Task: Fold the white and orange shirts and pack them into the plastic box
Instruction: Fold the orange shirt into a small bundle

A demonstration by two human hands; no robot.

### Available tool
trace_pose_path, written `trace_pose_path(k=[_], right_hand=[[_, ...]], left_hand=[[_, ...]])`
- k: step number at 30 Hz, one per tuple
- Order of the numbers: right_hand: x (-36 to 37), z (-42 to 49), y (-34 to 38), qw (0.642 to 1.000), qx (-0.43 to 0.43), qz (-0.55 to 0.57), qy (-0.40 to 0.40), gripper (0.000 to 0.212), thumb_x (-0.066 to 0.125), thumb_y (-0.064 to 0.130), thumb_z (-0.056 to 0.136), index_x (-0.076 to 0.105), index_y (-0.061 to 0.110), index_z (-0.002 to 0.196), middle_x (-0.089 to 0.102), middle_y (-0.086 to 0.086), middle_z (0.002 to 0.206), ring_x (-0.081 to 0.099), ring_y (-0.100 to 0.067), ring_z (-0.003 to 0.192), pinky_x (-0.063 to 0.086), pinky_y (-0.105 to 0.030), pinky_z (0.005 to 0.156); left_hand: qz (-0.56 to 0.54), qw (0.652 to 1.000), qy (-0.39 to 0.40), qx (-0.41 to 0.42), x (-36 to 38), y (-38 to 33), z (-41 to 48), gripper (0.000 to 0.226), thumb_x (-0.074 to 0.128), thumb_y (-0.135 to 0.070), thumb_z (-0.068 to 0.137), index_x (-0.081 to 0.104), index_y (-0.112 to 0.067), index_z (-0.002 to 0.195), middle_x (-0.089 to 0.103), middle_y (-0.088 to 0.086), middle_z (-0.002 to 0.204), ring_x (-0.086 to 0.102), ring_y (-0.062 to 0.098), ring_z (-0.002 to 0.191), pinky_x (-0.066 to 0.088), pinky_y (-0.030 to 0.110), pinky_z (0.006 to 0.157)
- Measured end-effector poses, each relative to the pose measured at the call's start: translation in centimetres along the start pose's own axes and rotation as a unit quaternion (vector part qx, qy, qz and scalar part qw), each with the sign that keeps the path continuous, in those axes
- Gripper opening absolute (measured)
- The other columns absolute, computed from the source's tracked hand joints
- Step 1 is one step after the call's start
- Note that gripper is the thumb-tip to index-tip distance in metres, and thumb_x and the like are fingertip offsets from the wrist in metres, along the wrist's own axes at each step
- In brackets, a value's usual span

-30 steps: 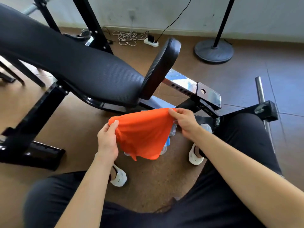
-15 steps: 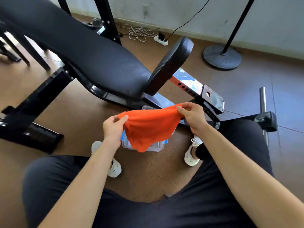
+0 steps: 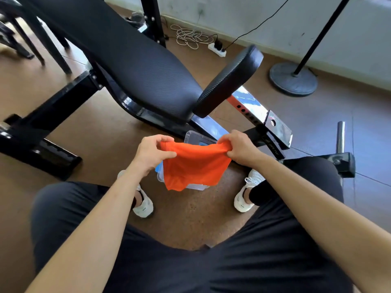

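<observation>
Item: orange shirt (image 3: 195,166). Held in the air between the knees, directly above the plastic box (image 3: 191,138). Already reduced to a small hanging panel, top edge stretched taut, lower edge loose and uneven.

Left hand (image 3: 151,153): pinched shut on the shirt's left upper corner, thumb over the cloth.

Right hand (image 3: 239,148): closed in a bunch on the right upper corner, fabric gathered under the fingers.

Plastic box: clear, on the brown floor between the two white shoes (image 3: 143,206), just in front of the black weight bench (image 3: 131,66). Far rim visible beyond the shirt, near wall visible below it, a blue fitting showing at the left side. Interior mostly hidden by the hanging cloth.

White shirt: not identifiable anywhere in view; possibly inside the box already, but not confirmable behind the orange cloth.

Status, as a judgement: orange shirt folded or close to it, not yet packed. Remaining: lower it into the box, flatten it, tuck the loose bottom edge. White shirt's share of the task unverified. Closing the box, if called for, also outstanding.

Surroundings: floor-stand base (image 3: 293,78) and a power strip (image 3: 216,49) with coiled cable near the wall, well apart from the work.
</observation>
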State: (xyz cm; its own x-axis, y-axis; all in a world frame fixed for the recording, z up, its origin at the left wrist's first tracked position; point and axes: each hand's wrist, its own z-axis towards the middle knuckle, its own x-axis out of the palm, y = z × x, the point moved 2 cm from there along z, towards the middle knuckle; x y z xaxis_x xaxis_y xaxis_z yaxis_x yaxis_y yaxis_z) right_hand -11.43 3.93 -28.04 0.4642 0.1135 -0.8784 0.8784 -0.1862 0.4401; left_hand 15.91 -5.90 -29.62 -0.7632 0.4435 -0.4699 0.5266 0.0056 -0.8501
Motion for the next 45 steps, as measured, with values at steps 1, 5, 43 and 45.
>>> trace_pose_path(k=[1,5,43,45], right_hand=[[-0.2,0.1,0.4,0.999,-0.003,-0.033,0.006,0.041,0.058,-0.001,0.079,0.073,0.016,0.112,0.054,-0.01,0.098,0.055,-0.029,0.095,0.045,-0.035,0.083],[-1.1,0.7,0.9,0.989,-0.001,-0.14,0.051,0.016,0.056,-0.001,0.081,0.071,0.003,0.085,0.062,-0.019,0.086,0.059,-0.037,0.086,0.046,-0.037,0.069],[-0.9,-2.8,-2.4,0.92,0.091,0.369,-0.096,0.011,0.062,-0.006,0.093,0.07,0.001,0.097,0.067,-0.015,0.084,0.066,-0.018,0.077,0.058,-0.027,0.077],[-1.0,-2.7,-2.3,0.923,0.079,0.369,-0.08,0.011,0.062,-0.005,0.093,0.07,0.0,0.098,0.069,-0.022,0.09,0.065,-0.023,0.085,0.056,-0.037,0.086]], left_hand=[[0.068,0.998,-0.006,0.015,0.0,-0.3,-0.3,0.048,0.092,-0.017,0.064,0.076,-0.026,0.108,0.074,-0.001,0.102,0.066,0.017,0.095,0.053,0.03,0.088],[0.209,0.974,-0.028,0.079,0.7,-1.2,-1.2,0.039,0.082,-0.019,0.066,0.078,-0.025,0.104,0.077,0.003,0.101,0.069,0.028,0.1,0.051,0.035,0.09],[-0.011,0.96,0.213,0.182,-0.4,-1.1,-0.8,0.029,0.07,-0.003,0.091,0.073,-0.03,0.102,0.072,-0.017,0.092,0.064,0.0,0.086,0.048,0.016,0.082],[-0.001,0.949,0.246,0.195,0.2,-1.6,-1.5,0.031,0.069,-0.006,0.093,0.073,-0.033,0.108,0.073,-0.011,0.103,0.067,0.01,0.098,0.05,0.023,0.09]])
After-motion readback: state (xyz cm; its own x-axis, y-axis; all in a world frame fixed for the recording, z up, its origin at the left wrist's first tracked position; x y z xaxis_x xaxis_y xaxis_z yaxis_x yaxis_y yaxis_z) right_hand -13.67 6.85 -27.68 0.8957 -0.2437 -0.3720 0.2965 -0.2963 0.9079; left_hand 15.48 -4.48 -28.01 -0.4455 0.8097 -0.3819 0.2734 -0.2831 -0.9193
